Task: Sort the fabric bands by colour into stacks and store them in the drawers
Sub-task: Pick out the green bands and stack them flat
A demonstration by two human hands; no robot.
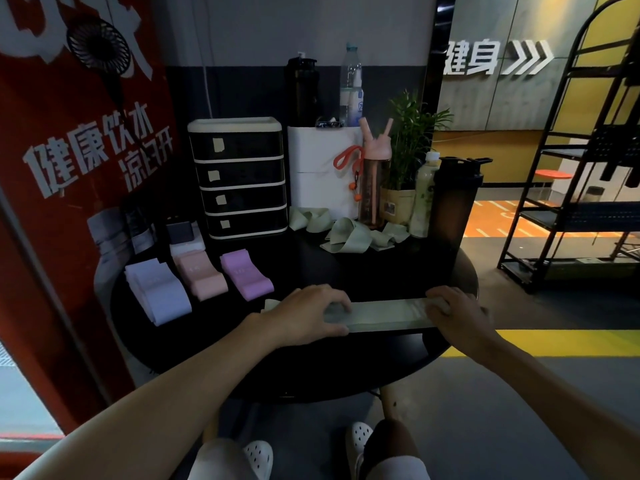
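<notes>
Shoes (pixel 258 455): white clogs on the grey floor, below the table edge.
Table (pixel 346 368): round and black.
Band (pixel 388 315): pale green, lying flat and straight on the table's near side, between the two hands.
Left hand (pixel 304 315): on the band's left end, fingers bent over the top, thumb against the near edge.
Right hand (pixel 453 308): fingers curled round the band's right end, gripping it.
Stacks: white (pixel 157 294), pink (pixel 202 275) and purple (pixel 246 275), side by side on the table's left.
Loose bands (pixel 346 233): green, in a crumpled heap at the back, in front of the bottles (pixel 374 188).
Drawers (pixel 239 178): black unit at the back left, all four closed, each with a pale label.
</notes>
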